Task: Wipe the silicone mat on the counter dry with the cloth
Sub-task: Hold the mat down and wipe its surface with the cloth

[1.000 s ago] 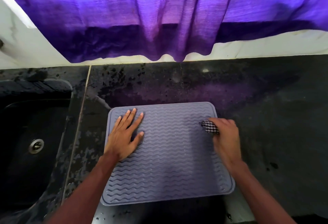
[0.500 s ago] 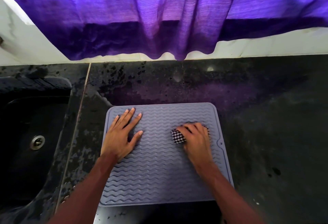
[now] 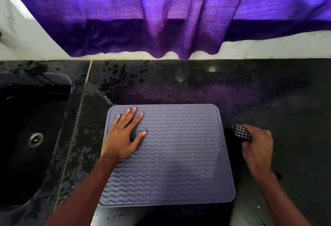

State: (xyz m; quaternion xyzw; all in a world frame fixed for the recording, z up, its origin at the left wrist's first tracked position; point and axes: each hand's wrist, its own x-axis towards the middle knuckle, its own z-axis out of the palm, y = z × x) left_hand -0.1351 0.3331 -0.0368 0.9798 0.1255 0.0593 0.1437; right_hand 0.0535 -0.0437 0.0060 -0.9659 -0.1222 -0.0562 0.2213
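Observation:
A grey silicone mat with wavy ridges lies flat on the black counter. My left hand presses flat on the mat's far left part, fingers straight and spread. My right hand is off the mat, over the counter just past its right edge. It grips a bunched black-and-white checked cloth, which sticks out from the fingers toward the mat.
A dark sink with a metal drain sits left of the mat. Water spots mark the counter between the sink and the mat. A purple curtain hangs over the white back wall.
My right hand with the cloth swept left onto the mat's middle, then right again, past the mat's right edge onto the counter. My left hand stayed pressed in place.

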